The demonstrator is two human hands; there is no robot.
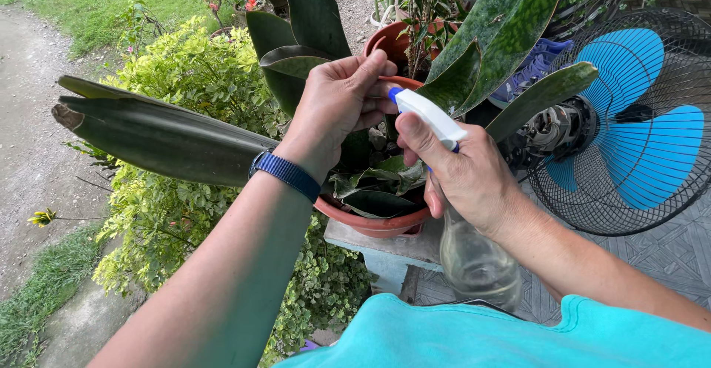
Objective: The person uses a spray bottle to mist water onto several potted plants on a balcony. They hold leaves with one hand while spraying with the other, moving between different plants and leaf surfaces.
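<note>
Spray bottle (474,261): clear plastic with a white trigger head and a blue nozzle tip, held upright over the near rim of a terracotta pot (374,223); I see it low in the middle of the view, just above my teal shirt (481,338).
Right hand (463,175): I have it clamped around the bottle's neck, index finger lying along the top of the white head.
Left hand (337,101): fingers pinched together on the blue nozzle tip, thumb and forefinger touching it; a dark blue band (285,174) sits on that wrist.
Nozzle: points away from me, toward the plant's centre.
Plant: a snake plant with broad, mottled dark green leaves (503,20) rising from the pot; one long leaf (159,138) lies nearly level to the left, its tip brown and ragged.
Pot support: the pot stands on a pale concrete ledge (385,246).
Second pot (385,38): terracotta, just behind the first, holding thin stems.
Shrub (185,72): yellow-green, small-leaved, below and left of the ledge.
Fan (629,124): black wire cage with blue blades, to the right on patterned paving.
Far left: gravel path and grass.
</note>
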